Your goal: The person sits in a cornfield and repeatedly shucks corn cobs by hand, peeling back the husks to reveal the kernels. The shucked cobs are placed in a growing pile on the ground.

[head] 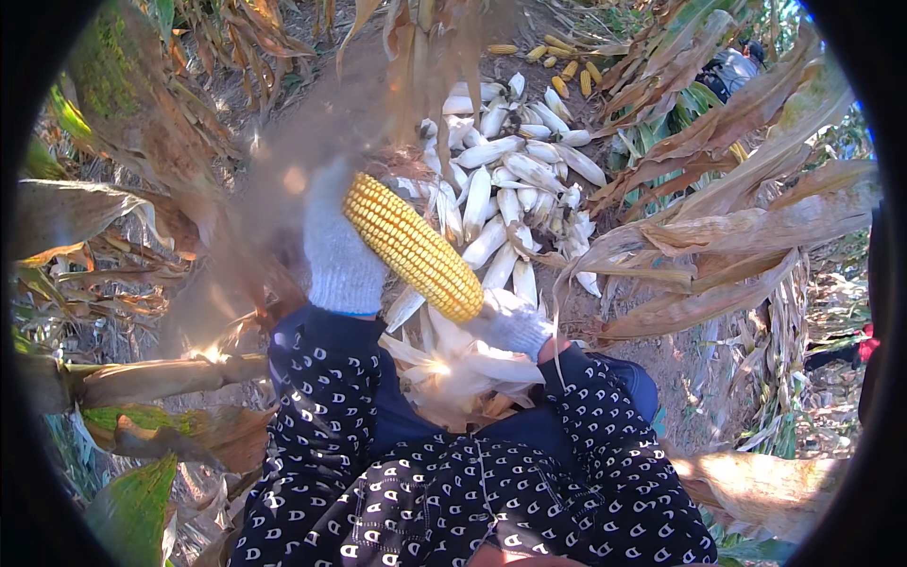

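A bare yellow ear of corn (414, 248) slants across the middle, its lower right end in my right hand (514, 322), which wears a pale knit glove and grips the base. My left hand (336, 248), in a matching glove, is at the ear's upper left end; its fingers are blurred, and whether they touch the ear is unclear. Pulled-back pale husks (460, 361) spread below my right hand, between my knees. Beyond the ear lies a pile of corn ears in whitish husks (489, 152) on the soil.
Several husked yellow ears (560, 86) lie on the ground past the pile. Dry corn leaves (765, 220) crowd the right side. A corn stalk (170, 375) crosses at the left, and blurred brown leaves hang near the camera. Part of a person (733, 71) shows through leaves at the upper right.
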A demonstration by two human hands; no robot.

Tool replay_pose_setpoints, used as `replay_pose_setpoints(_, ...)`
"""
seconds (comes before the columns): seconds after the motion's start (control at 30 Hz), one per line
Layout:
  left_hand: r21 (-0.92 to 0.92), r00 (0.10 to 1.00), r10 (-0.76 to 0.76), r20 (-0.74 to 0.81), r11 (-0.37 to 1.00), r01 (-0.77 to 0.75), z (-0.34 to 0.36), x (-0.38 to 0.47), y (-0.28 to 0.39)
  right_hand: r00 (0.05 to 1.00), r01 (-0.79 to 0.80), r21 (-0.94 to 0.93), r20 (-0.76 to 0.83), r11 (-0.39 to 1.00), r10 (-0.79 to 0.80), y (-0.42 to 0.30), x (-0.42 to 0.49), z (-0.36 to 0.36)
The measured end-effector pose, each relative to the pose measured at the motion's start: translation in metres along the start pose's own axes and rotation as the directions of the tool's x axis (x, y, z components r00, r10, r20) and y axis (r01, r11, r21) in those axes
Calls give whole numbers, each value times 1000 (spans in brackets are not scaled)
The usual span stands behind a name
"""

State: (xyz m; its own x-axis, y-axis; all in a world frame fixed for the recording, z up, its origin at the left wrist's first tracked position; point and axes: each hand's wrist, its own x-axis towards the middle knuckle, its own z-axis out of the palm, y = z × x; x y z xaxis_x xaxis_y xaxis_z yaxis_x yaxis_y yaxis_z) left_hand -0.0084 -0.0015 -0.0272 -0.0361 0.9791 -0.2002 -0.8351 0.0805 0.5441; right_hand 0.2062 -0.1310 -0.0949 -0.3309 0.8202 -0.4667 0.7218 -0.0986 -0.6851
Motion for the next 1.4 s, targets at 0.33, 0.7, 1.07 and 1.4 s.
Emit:
replay_pose_setpoints(0.33,25,997,-64,35,998,63,5,-7,-27,946,315,853,-248,417,-208,-53,-17,-22)
replay_pose_setpoints(0.7,94,948,306,89,945,-314,-10,19,47,998,53,976,-56,211,12,-19,-12,-11)
replay_pose_setpoints(1.07,-132,865,137,483,988,-82,-6,21,39,818,-465,870,493,-165,297,4,-5,93)
replay_pose_setpoints(1.4,431,901,82,426,857,-282,4,0,-6,636,772,624,-755,-120,161,-5,8,-114)
